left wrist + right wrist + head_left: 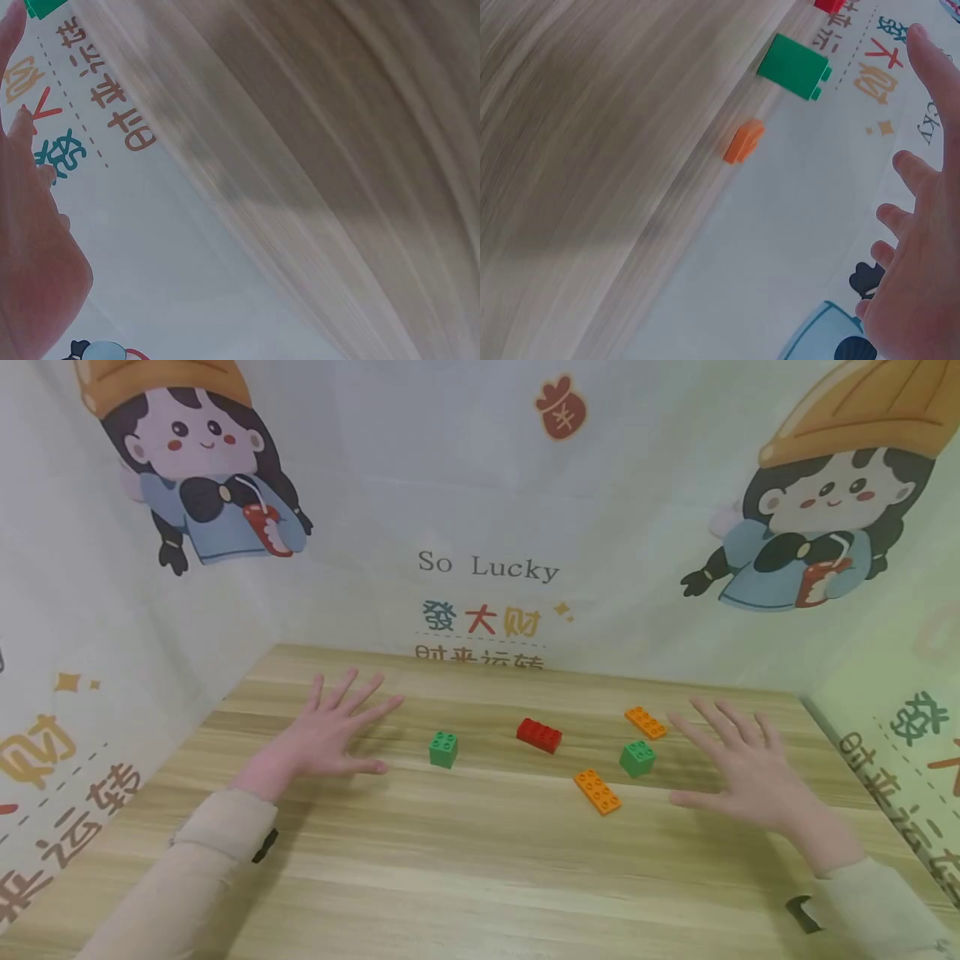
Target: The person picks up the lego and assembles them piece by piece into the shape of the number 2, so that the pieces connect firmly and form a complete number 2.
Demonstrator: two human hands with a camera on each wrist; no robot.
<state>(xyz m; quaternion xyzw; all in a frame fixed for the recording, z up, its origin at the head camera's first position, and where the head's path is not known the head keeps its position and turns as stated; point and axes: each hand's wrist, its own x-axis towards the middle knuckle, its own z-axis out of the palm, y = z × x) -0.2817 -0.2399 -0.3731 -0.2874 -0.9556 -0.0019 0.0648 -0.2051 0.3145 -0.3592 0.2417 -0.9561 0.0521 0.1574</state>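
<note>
Fingers spread, my left hand (326,735) is held over the left part of the table with nothing in it. The closest thing to it is a green toy building brick (443,750), to its right. My right hand (750,768) is also spread and holds nothing. Just left of its fingers stands a second green brick (637,759), with a flat orange brick (645,722) behind it. Another flat orange brick (597,792) lies nearer the front. A red brick (538,736) sits mid-table. The right wrist view shows a green brick (793,66) and an orange brick (744,141).
The bricks lie apart on a wood-grain table (450,877). A pale printed cloth (480,485) with cartoon figures and lettering hangs behind the table and along both sides. Dark straps show at both sleeve cuffs.
</note>
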